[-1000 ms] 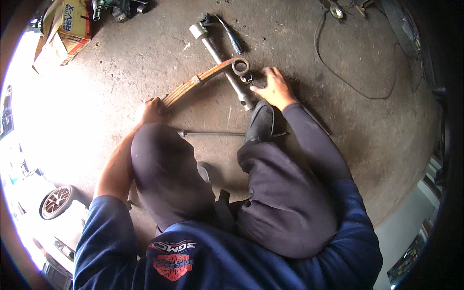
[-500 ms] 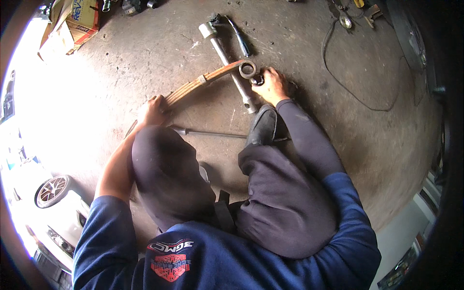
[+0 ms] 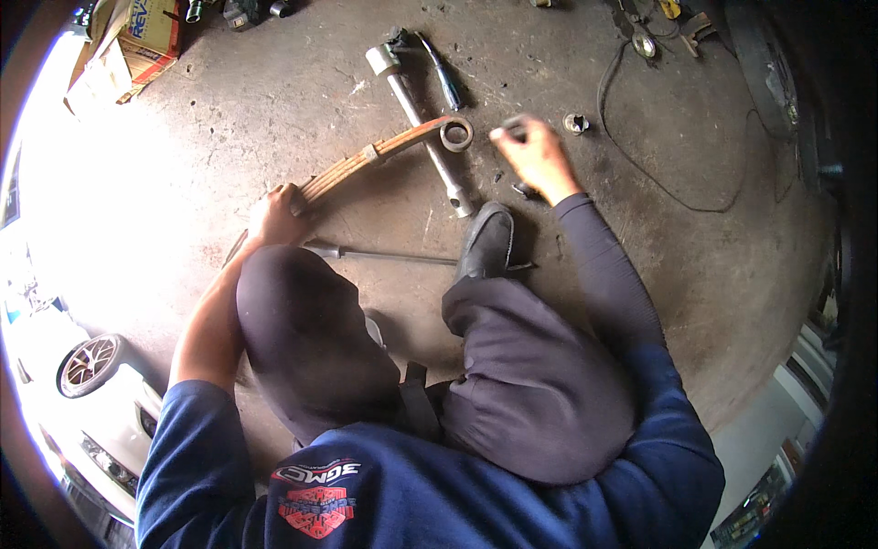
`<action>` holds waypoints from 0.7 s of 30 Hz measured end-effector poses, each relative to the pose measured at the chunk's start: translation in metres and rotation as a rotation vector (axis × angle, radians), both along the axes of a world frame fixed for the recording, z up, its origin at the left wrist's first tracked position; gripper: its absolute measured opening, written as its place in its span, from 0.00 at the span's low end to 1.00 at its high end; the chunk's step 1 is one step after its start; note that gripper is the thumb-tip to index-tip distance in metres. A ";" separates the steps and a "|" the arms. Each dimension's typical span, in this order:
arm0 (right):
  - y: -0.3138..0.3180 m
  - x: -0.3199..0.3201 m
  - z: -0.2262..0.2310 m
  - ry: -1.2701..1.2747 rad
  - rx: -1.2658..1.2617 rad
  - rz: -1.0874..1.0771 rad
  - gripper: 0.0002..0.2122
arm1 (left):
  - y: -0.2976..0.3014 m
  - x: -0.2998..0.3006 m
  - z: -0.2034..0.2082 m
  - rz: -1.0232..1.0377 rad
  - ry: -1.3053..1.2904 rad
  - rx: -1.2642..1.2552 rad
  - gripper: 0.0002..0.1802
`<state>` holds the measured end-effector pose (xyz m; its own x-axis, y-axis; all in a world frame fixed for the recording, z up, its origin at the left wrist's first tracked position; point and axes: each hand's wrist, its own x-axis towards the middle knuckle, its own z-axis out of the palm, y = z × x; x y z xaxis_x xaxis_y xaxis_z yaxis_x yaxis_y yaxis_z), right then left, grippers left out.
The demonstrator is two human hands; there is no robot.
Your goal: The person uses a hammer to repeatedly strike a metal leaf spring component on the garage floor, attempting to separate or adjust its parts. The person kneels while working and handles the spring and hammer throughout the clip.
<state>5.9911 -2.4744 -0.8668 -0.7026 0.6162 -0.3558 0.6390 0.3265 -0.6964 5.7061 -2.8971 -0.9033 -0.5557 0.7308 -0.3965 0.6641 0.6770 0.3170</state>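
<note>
My left hand is closed around the lower left end of a rusty leaf spring, a curved stack of strips with a clamp band. The spring's round eye is at its right end, over a long steel tube wrench. My right hand is raised to the right of the eye, apart from it. Its fingers are curled and smeared by motion around a small dark thing I cannot make out. A short metal ring-like piece rests on the floor beyond this hand. A small dark piece lies below it.
A blue-handled screwdriver lies beside the tube wrench. A thin metal bar runs between my feet, near my dark shoe. A black cable curves on the right. A cardboard box stands far left; a white car is at left.
My right hand has moved up and right, away from the spring's eye. The metal ring-like piece and dark bits now show on the floor near it. My left hand keeps its hold.
</note>
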 end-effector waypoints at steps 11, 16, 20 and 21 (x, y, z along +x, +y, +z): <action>-0.069 -0.063 -0.008 -0.212 0.006 0.309 0.31 | -0.037 0.015 0.034 0.199 0.125 0.197 0.37; -0.068 -0.065 0.017 -0.346 0.060 0.473 0.36 | -0.121 0.036 0.046 0.254 0.262 0.236 0.39; -0.086 -0.098 0.062 -0.281 0.408 0.637 0.26 | -0.191 0.118 0.040 0.528 0.221 0.054 0.34; -0.092 -0.112 0.072 -0.236 0.324 0.663 0.26 | -0.209 0.141 0.037 0.588 0.159 -0.002 0.34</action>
